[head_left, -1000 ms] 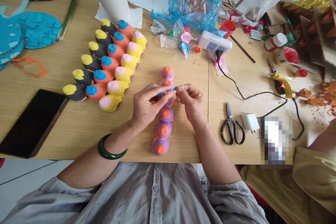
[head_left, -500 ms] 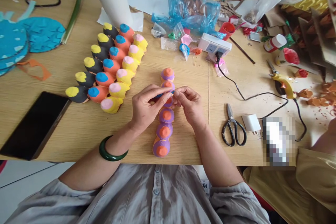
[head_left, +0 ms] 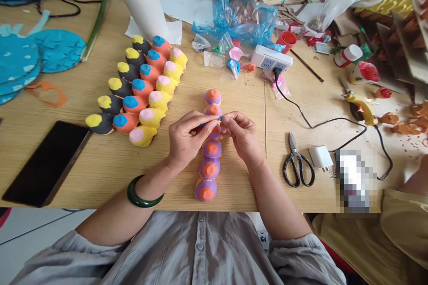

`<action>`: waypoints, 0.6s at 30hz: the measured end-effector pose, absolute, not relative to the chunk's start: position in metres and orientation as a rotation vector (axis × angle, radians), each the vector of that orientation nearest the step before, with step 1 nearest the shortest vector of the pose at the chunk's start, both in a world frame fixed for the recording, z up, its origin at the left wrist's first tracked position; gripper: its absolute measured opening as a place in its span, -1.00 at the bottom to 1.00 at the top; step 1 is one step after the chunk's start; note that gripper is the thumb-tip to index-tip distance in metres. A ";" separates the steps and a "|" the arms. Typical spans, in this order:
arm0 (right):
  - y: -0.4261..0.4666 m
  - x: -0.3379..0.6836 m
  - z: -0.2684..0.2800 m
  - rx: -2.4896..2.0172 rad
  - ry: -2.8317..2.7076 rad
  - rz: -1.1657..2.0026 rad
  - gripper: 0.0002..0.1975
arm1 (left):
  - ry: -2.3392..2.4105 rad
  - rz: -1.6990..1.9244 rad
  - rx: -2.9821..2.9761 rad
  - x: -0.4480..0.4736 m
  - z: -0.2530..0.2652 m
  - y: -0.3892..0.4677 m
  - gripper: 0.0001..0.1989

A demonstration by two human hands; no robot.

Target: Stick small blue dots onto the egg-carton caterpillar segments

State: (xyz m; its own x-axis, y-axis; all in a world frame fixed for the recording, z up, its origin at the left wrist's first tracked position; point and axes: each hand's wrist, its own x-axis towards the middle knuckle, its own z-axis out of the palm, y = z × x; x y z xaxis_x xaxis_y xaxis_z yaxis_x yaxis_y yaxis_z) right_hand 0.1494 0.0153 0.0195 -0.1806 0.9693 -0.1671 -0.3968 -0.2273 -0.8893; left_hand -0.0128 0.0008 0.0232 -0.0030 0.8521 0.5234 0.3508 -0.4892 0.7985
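My left hand [head_left: 189, 136] and my right hand [head_left: 241, 131] meet fingertip to fingertip above a row of purple clay-covered egg-carton cups with orange tips [head_left: 211, 148]. Pinched between both hands is a small bit of blue modelling clay [head_left: 220, 118], mostly covered by the fingers. More blue shows under the left fingers. The row lies lengthwise on the wooden table, and the hands partly hide its upper cups. To the left stand more cup rows side by side: yellow with pink tips [head_left: 150, 116], orange with blue tips [head_left: 135, 103], and black with yellow tips [head_left: 111, 103].
A black phone [head_left: 47, 162] lies at the left, with a white bottle [head_left: 142, 6] behind. Black-handled scissors [head_left: 294, 162], a white charger [head_left: 320, 157], a power strip [head_left: 271, 59] and a yellow glue gun [head_left: 363, 107] are at the right. Another person's sleeve [head_left: 401, 218] shows there.
My fingertips have shifted slightly on the blue clay, and more of it shows between them. The whole view has tilted a little; the rows of cups stay in place.
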 end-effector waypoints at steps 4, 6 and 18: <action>0.014 0.148 0.022 -0.951 -0.882 1.649 -0.64 | 1.262 1.503 1.849 -0.013 0.024 0.000 -0.85; 0.015 0.148 0.022 -0.951 -0.881 1.647 -0.64 | 1.250 1.489 1.853 -0.013 0.023 0.000 -0.84; 0.011 0.146 0.028 -0.950 -0.932 1.673 -0.68 | 1.268 1.526 1.607 -0.011 0.022 0.001 -0.89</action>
